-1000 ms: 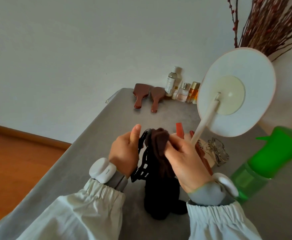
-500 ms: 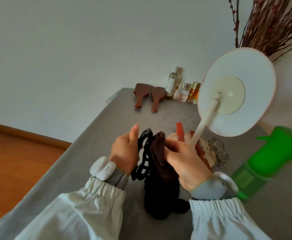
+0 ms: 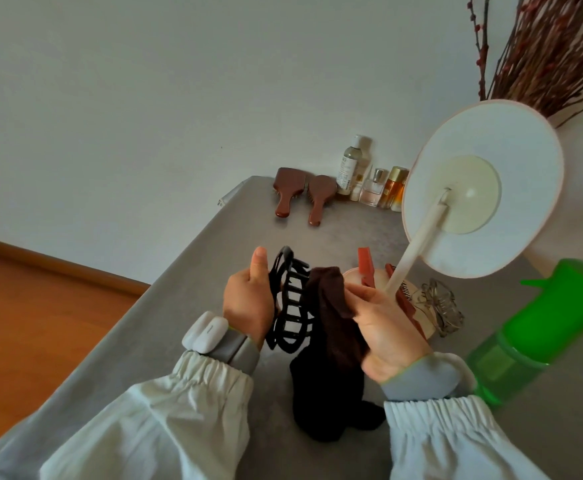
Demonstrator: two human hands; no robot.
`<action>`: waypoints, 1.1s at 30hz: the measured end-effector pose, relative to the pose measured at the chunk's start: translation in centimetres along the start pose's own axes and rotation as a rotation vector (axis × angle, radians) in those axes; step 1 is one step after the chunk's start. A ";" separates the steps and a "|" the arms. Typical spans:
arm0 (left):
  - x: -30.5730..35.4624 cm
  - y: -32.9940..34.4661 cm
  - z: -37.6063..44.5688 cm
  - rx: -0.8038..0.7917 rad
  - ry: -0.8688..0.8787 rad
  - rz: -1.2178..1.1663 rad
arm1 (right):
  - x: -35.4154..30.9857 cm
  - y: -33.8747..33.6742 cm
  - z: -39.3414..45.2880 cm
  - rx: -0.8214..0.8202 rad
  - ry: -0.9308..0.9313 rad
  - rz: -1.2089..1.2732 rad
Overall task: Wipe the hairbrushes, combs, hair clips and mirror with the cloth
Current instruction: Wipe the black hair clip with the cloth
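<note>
Black plastic claw clip [image 3: 290, 303]: in hand above the grey worktop [image 3: 186, 306], left hand [image 3: 248, 303] grip curled round it; right hand [image 3: 387, 323] pinches brown cloth [image 3: 331, 317] beside its teeth. Judged mid-task: mirror [image 3: 484, 188], two wooden hairbrushes [image 3: 304, 195], clear clip [image 3: 442, 306] apparently pending.

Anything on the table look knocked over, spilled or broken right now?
Nothing stands out. The left hand holds the black hair clip, which looks whole; the right hand grips the brown cloth. The mirror stands upright, the two hairbrushes lie side by side near the bottles, and no liquid shows.
</note>
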State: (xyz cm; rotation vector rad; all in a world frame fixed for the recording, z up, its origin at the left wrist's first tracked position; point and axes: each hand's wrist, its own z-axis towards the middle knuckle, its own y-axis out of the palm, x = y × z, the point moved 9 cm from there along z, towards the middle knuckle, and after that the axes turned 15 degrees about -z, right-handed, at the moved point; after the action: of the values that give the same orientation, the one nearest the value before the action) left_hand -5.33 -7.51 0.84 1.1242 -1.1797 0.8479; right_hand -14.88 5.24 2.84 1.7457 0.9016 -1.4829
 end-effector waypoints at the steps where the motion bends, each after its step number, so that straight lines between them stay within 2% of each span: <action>1: 0.5 -0.1 -0.1 0.018 0.037 0.012 | 0.0 0.4 -0.2 -0.023 -0.013 -0.069; 4: 2.1 0.0 -0.7 -0.002 0.180 0.057 | 0.3 2.0 -0.4 -0.046 -0.072 -0.193; 6: 2.2 0.2 -0.6 -0.038 0.217 0.083 | 0.7 1.9 -0.4 -0.045 -0.048 -0.174; 9: 1.4 0.2 -0.1 -0.061 0.179 0.096 | 1.2 2.0 -0.3 -0.142 0.059 -0.076; 11: 1.4 0.2 -0.2 -0.069 0.164 0.083 | 1.1 2.0 -0.3 -0.132 0.064 -0.092; 14: 1.6 -0.1 -0.5 -0.015 0.149 0.039 | 1.0 1.2 -0.1 -0.019 0.015 -0.196; 18: 1.3 -1.1 -0.2 0.103 0.109 -0.011 | 0.0 2.4 -0.7 -0.116 -0.098 -0.327; 20: 1.2 -1.1 -0.2 0.103 0.108 -0.030 | -0.1 2.3 -0.7 -0.080 -0.111 -0.353; 21: 1.0 -0.9 -0.2 0.090 0.100 -0.037 | 0.0 2.0 -0.5 -0.046 -0.097 -0.312; 24: -0.4 -1.5 0.8 0.124 0.008 -0.084 | 0.5 1.2 -0.2 0.010 -0.004 0.020; 26: -1.6 -2.3 1.4 0.187 -0.087 -0.171 | 0.3 0.8 0.0 0.028 -0.018 0.089; 28: -1.4 -3.1 1.3 0.257 -0.096 -0.235 | -0.2 1.7 -0.5 -0.009 -0.068 -0.050; 31: -0.1 -3.4 0.5 0.347 -0.008 -0.207 | -0.4 3.7 -1.2 -0.041 -0.192 -0.361; 33: 0.7 -3.8 -0.1 0.408 0.046 -0.166 | -0.2 4.2 -1.4 0.011 -0.235 -0.455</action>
State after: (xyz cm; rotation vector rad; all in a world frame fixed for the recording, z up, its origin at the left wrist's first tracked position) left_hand -1.61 -8.37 0.67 1.5025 -0.8805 1.0053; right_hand -10.68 4.11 3.49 1.3887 1.2171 -1.9358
